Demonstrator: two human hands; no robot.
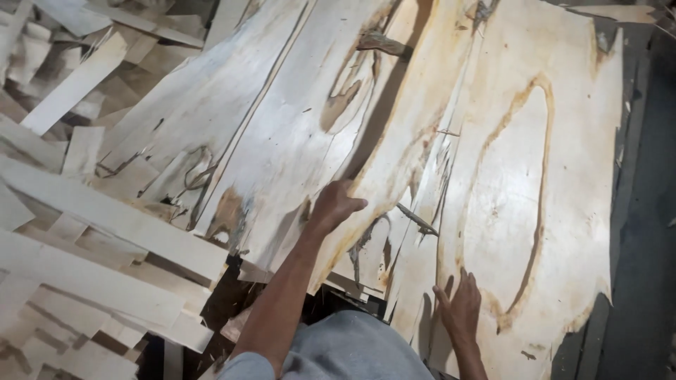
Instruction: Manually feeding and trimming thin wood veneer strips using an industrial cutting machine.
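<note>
pale wood veneer everywhere, thin sheets stacked and overlapping across the work surface. left hand grips the raised edge of a long veneer sheet, fingers curled over its rim, thumb on top; that sheet tilts up off the pile, casting a dark shadow strip along its left side. right hand lies flat, fingers spread wide, pressing on the broad sheet with a brown oval stain ring, holding nothing. both sheets sit centre-right on the stack, touching along their long edges. narrow offcut strips lie heaped at left. dark floor runs along the right edge. grey trousers show at bottom.
</note>
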